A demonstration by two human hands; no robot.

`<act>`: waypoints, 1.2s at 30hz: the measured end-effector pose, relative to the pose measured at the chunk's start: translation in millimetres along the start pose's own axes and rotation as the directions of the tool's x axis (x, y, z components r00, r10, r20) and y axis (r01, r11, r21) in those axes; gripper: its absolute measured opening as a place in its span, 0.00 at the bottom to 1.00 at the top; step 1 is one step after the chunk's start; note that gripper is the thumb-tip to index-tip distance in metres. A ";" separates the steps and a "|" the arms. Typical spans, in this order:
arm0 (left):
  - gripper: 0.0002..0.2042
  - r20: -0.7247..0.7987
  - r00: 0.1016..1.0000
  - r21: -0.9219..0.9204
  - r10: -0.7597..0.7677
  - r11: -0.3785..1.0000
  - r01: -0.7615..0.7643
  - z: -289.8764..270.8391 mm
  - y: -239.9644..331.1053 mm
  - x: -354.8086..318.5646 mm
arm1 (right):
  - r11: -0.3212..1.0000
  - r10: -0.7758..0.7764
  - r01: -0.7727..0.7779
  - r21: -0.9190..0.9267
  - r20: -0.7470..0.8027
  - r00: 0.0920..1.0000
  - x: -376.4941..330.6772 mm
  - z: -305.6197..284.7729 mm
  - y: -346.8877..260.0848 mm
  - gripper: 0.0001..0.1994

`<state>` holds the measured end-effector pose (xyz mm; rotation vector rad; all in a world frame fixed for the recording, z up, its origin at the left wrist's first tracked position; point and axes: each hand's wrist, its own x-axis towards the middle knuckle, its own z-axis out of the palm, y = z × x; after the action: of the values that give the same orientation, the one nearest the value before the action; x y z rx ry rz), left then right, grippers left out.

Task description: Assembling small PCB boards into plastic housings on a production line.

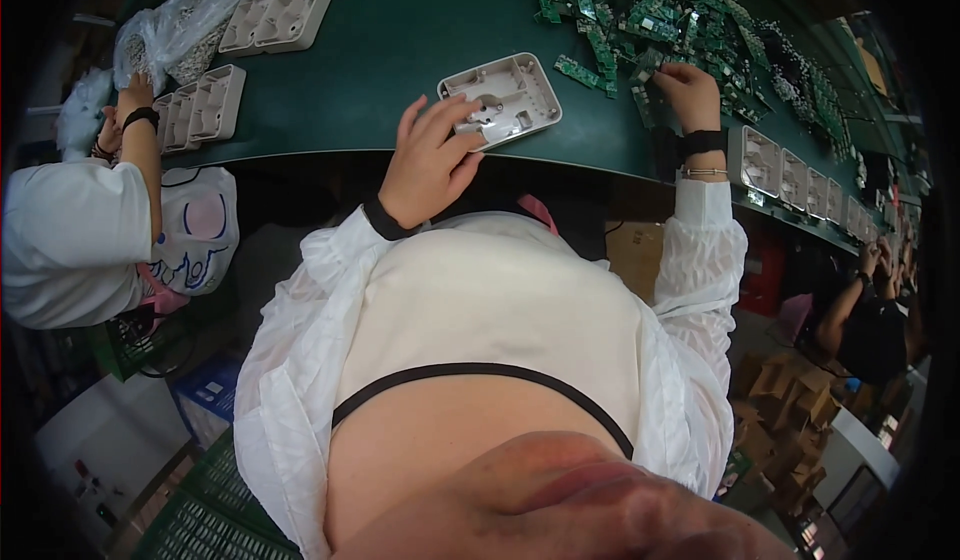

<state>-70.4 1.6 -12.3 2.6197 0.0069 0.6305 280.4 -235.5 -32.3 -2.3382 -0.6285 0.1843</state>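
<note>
A light grey plastic housing (535, 90) lies open side up on the green table in front of me, its moulded posts and holes showing. My left hand (425, 165) reaches over the housing's left edge with the fingers spread, the fingertips on or just above its inside. To the right, my right hand (692, 100) is closed in a pinch at the near edge of a pile of green circuit boards (690, 25). Between its thumb and fingers is a small circuit board (648, 64), partly covered by the fingertips.
A row of grey housings (790, 175) runs along the table edge at right. More housings (275, 15) stand at left, beside plastic bags of small parts (190, 35) where a co-worker's hands (130, 115) are busy. Other people work at far right. Green crates (205, 510) and cardboard (790, 410) lie below.
</note>
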 end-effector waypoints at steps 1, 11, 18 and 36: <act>0.16 0.003 1.000 0.002 0.002 1.000 -0.002 -1.4 -1.5 0.7 | 0.986 0.063 -0.065 0.155 0.017 0.998 3.9 -2.3 -1.2 0.15; 0.59 0.053 0.929 -0.202 -0.366 0.907 0.368 10.8 -25.0 -0.3 | -0.671 -0.373 -0.533 0.514 0.387 0.843 26.6 -2.2 -24.3 0.05; 0.59 0.050 0.917 -0.274 -0.396 0.878 0.393 13.6 -24.2 2.5 | -0.668 -0.318 -0.447 0.595 0.315 0.894 83.6 -27.7 -47.0 0.05; 0.55 0.015 0.952 -0.241 -0.306 0.923 0.300 7.9 -21.6 9.1 | -0.562 -0.058 -0.523 0.640 0.600 0.798 68.9 -35.2 -95.2 0.07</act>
<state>-56.8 18.7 -23.7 2.3111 0.3179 0.5152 314.1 -162.2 60.1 -0.3175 0.2850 1.0196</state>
